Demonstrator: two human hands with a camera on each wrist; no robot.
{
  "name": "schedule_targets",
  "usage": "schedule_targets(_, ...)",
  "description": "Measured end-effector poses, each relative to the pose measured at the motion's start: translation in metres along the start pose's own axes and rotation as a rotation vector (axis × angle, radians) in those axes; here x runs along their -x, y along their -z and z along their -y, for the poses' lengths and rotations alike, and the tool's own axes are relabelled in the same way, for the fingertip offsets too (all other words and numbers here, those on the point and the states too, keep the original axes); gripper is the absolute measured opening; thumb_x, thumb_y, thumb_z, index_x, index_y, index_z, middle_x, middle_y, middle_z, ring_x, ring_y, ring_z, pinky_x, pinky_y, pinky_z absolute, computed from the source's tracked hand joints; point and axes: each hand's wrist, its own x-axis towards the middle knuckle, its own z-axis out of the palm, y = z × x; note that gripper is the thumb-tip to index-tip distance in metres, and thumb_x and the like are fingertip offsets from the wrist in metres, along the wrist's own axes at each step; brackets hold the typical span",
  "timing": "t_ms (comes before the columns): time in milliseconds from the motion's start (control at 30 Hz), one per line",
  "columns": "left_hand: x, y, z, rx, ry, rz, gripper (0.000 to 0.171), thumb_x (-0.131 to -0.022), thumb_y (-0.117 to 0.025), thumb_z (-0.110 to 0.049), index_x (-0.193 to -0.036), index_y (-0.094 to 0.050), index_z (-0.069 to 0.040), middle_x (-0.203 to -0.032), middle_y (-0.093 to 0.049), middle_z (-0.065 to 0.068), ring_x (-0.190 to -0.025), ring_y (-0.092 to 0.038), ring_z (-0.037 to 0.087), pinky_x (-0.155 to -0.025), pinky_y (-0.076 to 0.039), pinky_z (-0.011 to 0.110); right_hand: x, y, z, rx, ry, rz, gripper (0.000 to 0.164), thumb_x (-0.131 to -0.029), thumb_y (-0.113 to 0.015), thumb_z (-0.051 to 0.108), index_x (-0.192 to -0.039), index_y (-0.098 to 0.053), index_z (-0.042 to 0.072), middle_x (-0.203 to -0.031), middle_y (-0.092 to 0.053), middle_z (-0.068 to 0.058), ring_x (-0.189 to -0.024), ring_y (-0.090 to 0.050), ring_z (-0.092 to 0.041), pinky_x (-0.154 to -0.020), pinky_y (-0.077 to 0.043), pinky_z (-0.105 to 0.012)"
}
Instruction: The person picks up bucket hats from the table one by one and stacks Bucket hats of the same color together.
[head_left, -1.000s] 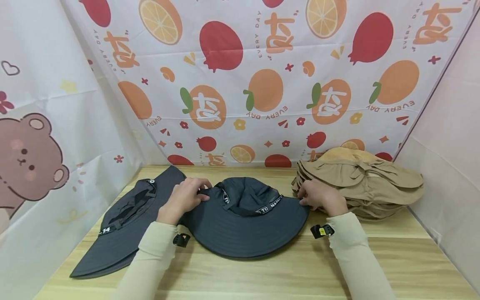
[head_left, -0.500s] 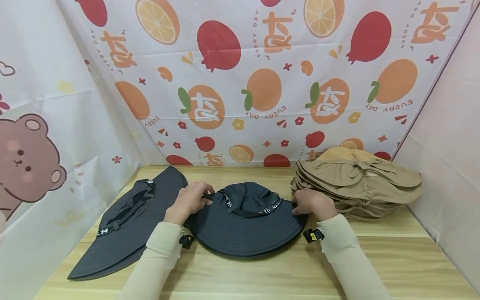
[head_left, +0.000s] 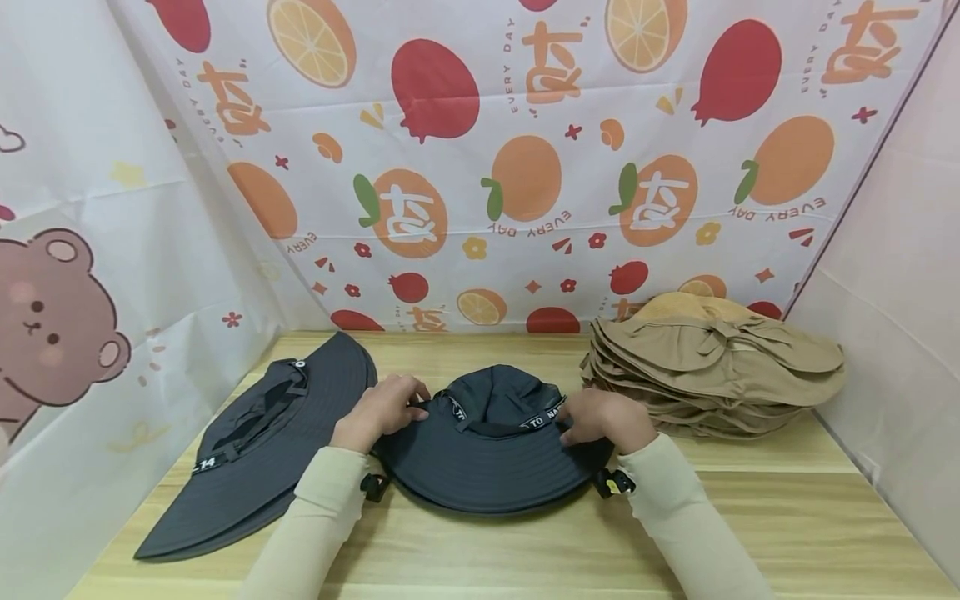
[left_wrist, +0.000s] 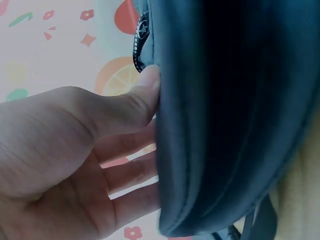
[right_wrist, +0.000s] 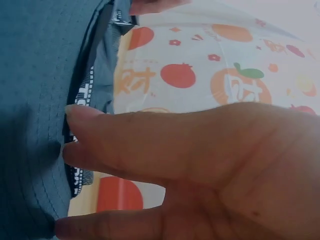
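Note:
A dark grey-blue bucket hat (head_left: 487,467) lies on the table, crown toward the back wall and wide brim toward me. Around its crown runs a black band (right_wrist: 82,92) with white lettering. My left hand (head_left: 382,410) pinches the brim at its left side; in the left wrist view the thumb (left_wrist: 145,92) is on the near face and the other fingers pass behind the edge. With fingertips on the brim beside the band, my right hand (head_left: 606,417) touches the hat's right side. Its thumb and fingers (right_wrist: 115,225) stay fairly straight and apart.
Left of the hat lie more dark brimmed hats (head_left: 300,450), seemingly stacked, close to my left hand. A pile of tan hats (head_left: 735,358) stands at the back right. Printed cloth walls (head_left: 525,275) close in the wooden table (head_left: 480,567) at the back and sides.
My right hand has moved left from the brim's outer right edge to beside the lettered band. The left hand keeps its hold on the brim; the hat has settled slightly lower.

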Motion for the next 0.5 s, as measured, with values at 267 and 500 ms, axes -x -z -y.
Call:
schedule_targets(267,0.013,0.026,0.015,0.018,0.043,0.055,0.035,-0.094,-0.076,-0.02,-0.125,-0.072,-0.003,-0.117,-0.073,0.019,-0.108,-0.069,0.034,-0.09,-0.055,0.058,-0.003,-0.002,-0.002,-0.013,0.022,0.018,0.039,-0.096,-0.074,0.021,-0.132,-0.071,0.008,-0.144,-0.062,-0.016,-0.137,-0.056,-0.035,-0.112,-0.047,-0.051)
schedule_targets(500,0.046,0.067,0.072,0.046,0.111,0.02,0.043,-0.093,-0.074,-0.016,-0.126,-0.066,0.01,-0.115,-0.07,0.031,-0.104,-0.068,0.043,-0.088,-0.056,0.056,-0.003,0.001,-0.005,-0.007,0.026,0.033,0.04,-0.096,-0.073,0.023,-0.134,-0.07,0.011,-0.147,-0.059,-0.016,-0.139,-0.053,-0.036,-0.113,-0.045,-0.052)
